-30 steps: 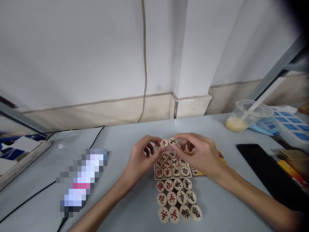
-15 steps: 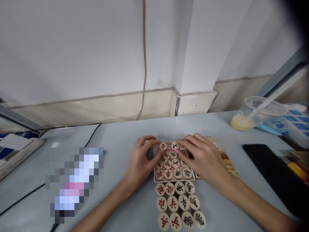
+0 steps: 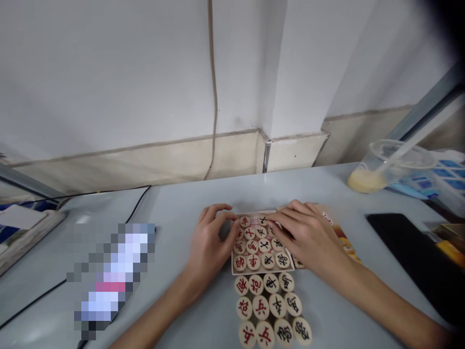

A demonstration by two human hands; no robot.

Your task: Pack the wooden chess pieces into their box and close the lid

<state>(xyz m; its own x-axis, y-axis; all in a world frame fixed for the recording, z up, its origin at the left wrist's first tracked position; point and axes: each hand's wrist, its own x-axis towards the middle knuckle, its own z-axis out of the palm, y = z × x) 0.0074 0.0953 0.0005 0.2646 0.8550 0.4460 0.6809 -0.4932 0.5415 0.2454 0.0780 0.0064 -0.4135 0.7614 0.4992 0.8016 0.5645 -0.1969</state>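
Xiangqi pieces, round and pale with red or black characters, lie in rows inside a shallow white box (image 3: 262, 273). My left hand (image 3: 214, 237) is at the box's left edge, thumb and index finger parted beside a red-marked piece (image 3: 244, 221) in the far row. From the right, my right hand (image 3: 305, 232) reaches over the box. Its fingertips are at the right edge of a black-marked piece (image 3: 262, 220), with thumb and fingers apart; whether they touch it is hard to tell. That hand hides some pieces on the right.
More pieces (image 3: 260, 307) stand in rows on the table (image 3: 174, 300) in front of the box. A printed box lid (image 3: 348, 247) lies under my right forearm. On the right are a black phone-like slab (image 3: 410, 261) and a plastic cup (image 3: 370, 179) with a straw; a pixelated device (image 3: 116, 271) lies left.
My left thumb and index finger have drawn back left from the red-marked piece. My right fingertips have shifted slightly right off the black-marked piece. Both pieces now sit in the far row.
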